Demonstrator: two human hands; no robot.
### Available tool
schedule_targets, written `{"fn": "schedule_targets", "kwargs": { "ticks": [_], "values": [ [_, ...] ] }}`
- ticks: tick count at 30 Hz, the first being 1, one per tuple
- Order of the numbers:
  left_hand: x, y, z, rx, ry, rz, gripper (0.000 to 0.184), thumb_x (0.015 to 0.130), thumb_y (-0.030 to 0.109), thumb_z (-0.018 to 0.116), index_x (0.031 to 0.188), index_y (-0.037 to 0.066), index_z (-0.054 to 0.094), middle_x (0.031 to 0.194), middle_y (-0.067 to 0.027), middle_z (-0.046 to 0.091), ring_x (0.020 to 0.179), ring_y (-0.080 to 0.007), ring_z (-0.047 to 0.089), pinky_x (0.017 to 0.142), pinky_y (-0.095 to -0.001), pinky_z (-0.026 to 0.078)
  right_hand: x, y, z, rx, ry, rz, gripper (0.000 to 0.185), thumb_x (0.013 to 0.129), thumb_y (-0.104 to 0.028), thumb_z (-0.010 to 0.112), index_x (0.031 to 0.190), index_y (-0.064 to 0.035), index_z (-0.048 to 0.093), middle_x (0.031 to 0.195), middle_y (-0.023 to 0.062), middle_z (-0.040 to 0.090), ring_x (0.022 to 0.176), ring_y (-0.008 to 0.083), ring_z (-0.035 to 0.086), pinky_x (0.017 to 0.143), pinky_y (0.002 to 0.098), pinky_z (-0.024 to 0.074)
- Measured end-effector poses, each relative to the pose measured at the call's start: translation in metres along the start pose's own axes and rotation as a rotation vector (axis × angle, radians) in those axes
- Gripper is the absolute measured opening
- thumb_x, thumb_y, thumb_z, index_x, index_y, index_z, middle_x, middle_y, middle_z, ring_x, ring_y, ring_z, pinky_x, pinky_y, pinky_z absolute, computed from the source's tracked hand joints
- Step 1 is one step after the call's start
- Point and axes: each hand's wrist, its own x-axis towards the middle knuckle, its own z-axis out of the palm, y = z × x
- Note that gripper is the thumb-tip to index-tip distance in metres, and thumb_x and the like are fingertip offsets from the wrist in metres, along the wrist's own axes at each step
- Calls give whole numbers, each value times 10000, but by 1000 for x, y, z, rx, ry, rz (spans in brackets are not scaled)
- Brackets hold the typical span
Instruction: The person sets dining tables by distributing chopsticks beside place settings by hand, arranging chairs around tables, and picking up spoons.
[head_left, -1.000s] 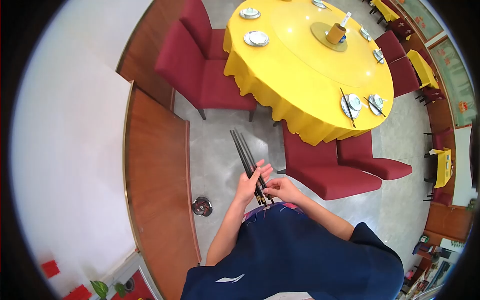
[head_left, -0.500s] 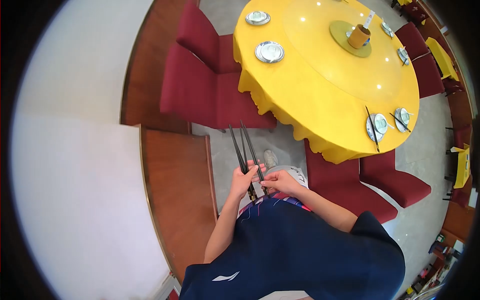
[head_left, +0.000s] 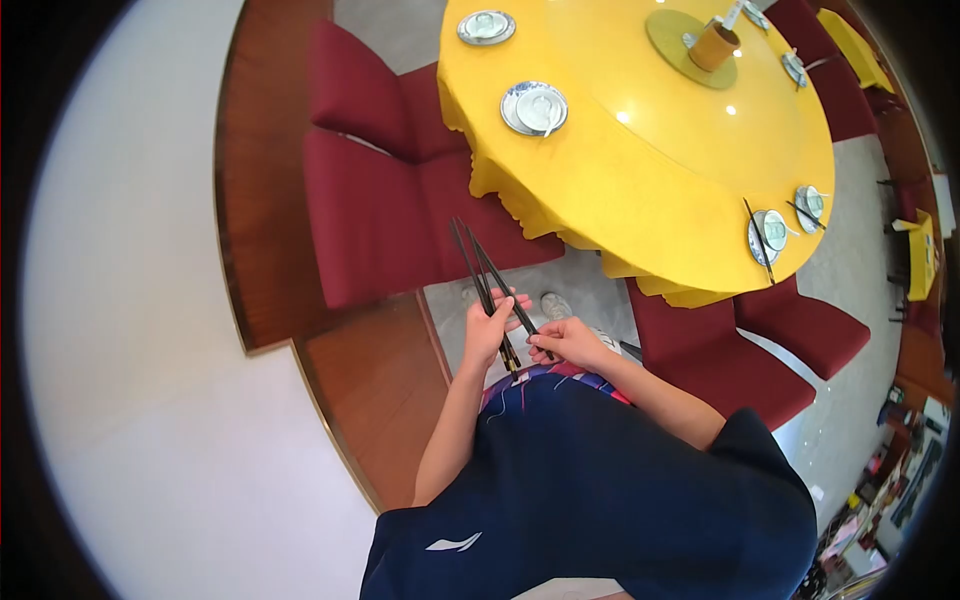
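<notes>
Dark chopsticks [head_left: 473,262] with gold-marked ends are in my left hand [head_left: 487,330], its thumb pressed over them and several fingers stretched out behind. My right hand [head_left: 570,343] pinches the lower end of more dark chopsticks [head_left: 524,318], which slant up across the left fingers. At the top the two sets come close together. How many chopsticks each hand has is hard to make out. Both hands are in front of my waist, short of the round table's yellow cloth [head_left: 560,200].
Dark red chairs [head_left: 375,215] stand at the left, and more chairs [head_left: 725,360] at the right. Plates with bowls [head_left: 508,115] sit around the table edge. Chopsticks [head_left: 757,238] lie across a right-hand setting. A brown holder [head_left: 712,48] is mid-table. Wood panelling [head_left: 375,365] borders the left.
The view has shifted forward, bringing the left chairs and near plates closer. The chopsticks in my right hand now slant more, with their lower end moved right. Both hands keep their hold.
</notes>
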Motion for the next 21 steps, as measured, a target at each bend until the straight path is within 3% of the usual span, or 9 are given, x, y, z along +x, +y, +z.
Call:
{"fn": "schedule_targets", "kwargs": {
  "ticks": [7,10,14,16,18,21],
  "values": [
    [40,92,-59,-13,-101,77,272,985,80,506,1221,-55,510,1167,-207,632,1090,-270,640,874,-374,558,74,-66,57,-160,74,-164,202,948,-162,622,980,34,658,860,73,697,777,120,663,683,247,535],
    [64,118,-81,-16,-205,88,250,971,64,526,1183,-70,527,1122,-193,648,1039,-261,658,848,-362,578,98,-93,79,-211,156,-268,216,945,-161,625,1032,33,662,888,82,707,813,126,671,732,268,543],
    [85,133,-91,-36,-222,67,266,965,65,542,1182,-87,526,1108,-200,648,1029,-264,660,850,-357,582,117,-114,91,-119,199,-224,222,949,-159,617,1069,22,663,893,74,706,827,126,675,752,274,545],
    [104,141,-90,-18,-238,33,272,965,67,544,1188,-87,526,1116,-196,646,1032,-260,659,849,-349,580,127,-124,92,27,280,-172,186,934,-137,626,936,40,682,816,76,705,741,114,663,669,261,541],
    [122,142,-90,-7,-244,4,278,965,68,547,1195,-86,526,1125,-192,644,1035,-255,658,847,-342,578,142,-129,82,12,255,-188,188,938,-142,623,940,36,681,823,75,707,736,113,663,663,259,540],
    [158,147,-91,-7,-130,53,372,969,73,548,1305,-74,480,1205,-182,619,1072,-243,644,852,-309,561,173,-153,61,51,326,-198,184,947,-153,615,949,21,672,824,76,702,713,123,659,648,264,541]
  ]
}}
